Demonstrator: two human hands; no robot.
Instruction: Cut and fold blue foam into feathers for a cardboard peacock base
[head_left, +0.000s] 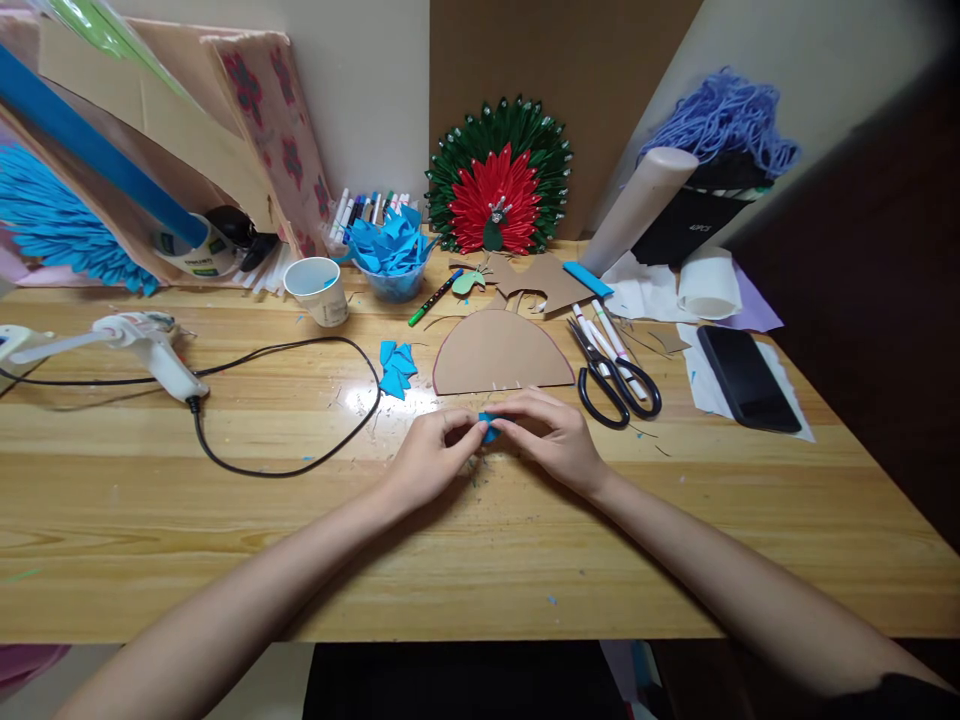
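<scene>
A small blue piece of paper (489, 430) is pinched between the fingertips of my left hand (435, 450) and my right hand (555, 435), just above the table. My fingers cover part of it. Right behind my hands lies a half-round cardboard piece (502, 350) with a dark outline along its curve. To its left sits a small pile of folded blue paper pieces (397, 368). Black-handled scissors (616, 375) rest to the right of the cardboard, partly over some white markers (622, 345).
A glue gun (150, 350) lies at left, its black cord looping toward the middle. Behind stand a paper cup (318, 292), a bowl of blue paper pieces (391, 255) and a red-green peacock craft (501, 180). At right are a phone (748, 378) and a white paper roll (709, 283).
</scene>
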